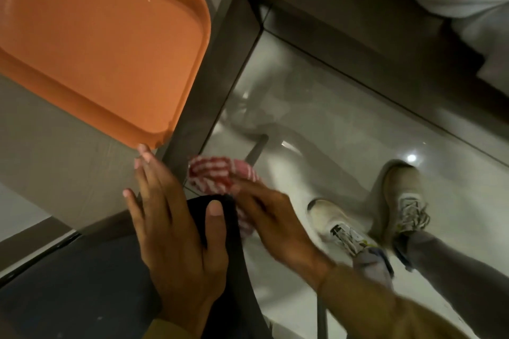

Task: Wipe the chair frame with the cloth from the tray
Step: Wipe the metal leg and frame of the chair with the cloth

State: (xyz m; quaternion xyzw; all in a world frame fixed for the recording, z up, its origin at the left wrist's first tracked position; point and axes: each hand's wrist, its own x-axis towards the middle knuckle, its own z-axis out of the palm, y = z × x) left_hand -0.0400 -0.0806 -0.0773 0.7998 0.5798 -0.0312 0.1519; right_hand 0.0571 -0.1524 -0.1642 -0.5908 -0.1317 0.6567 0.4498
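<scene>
My left hand (176, 234) lies flat over the top of the dark chair (82, 292), fingers spread and the thumb wrapped over its black edge. My right hand (275, 223) presses a red-and-white striped cloth (214, 176) against the chair's frame just beyond that edge; the hand is blurred by motion. The orange tray (104, 44) sits on the grey table at the upper left, with nothing on its visible part. Most of the chair frame is hidden under my hands.
The grey table (68, 146) and its dark edge (209, 69) run diagonally beside the chair. My two light sneakers (366, 217) stand on the glossy tiled floor (330, 124) to the right. A thin dark chair leg (257, 150) shows past the cloth.
</scene>
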